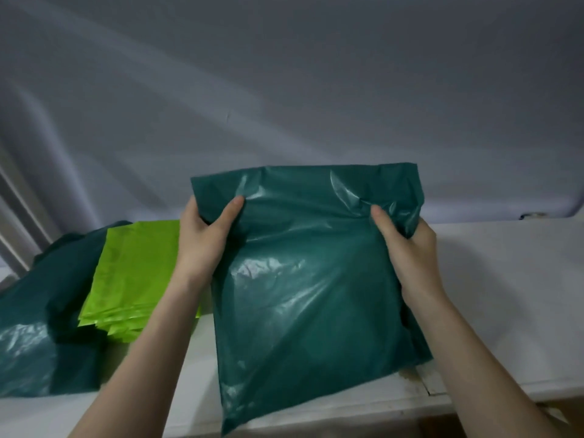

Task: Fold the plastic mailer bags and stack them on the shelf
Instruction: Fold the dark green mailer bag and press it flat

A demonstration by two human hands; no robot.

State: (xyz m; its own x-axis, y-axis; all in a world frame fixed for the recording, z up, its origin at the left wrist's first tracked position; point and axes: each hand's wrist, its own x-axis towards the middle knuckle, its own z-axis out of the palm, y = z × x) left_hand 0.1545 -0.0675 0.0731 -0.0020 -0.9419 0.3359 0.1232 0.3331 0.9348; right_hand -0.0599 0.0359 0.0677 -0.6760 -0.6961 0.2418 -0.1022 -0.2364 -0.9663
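Partly done, by the look of it — lime green bags (132, 273) stacked flat just left of the dark green mailer bag (316, 279), more dark green plastic (38, 327) heaped further left. Held up above the white shelf (505, 295), left hand (205, 238) and right hand (407, 248) pinching its upper corners — folding and stacking left to do.

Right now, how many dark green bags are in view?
2. One dark green bag is held up over the shelf, gripped by the left hand and right hand. The other lies at far left, partly under the lime stack. More may be hidden.
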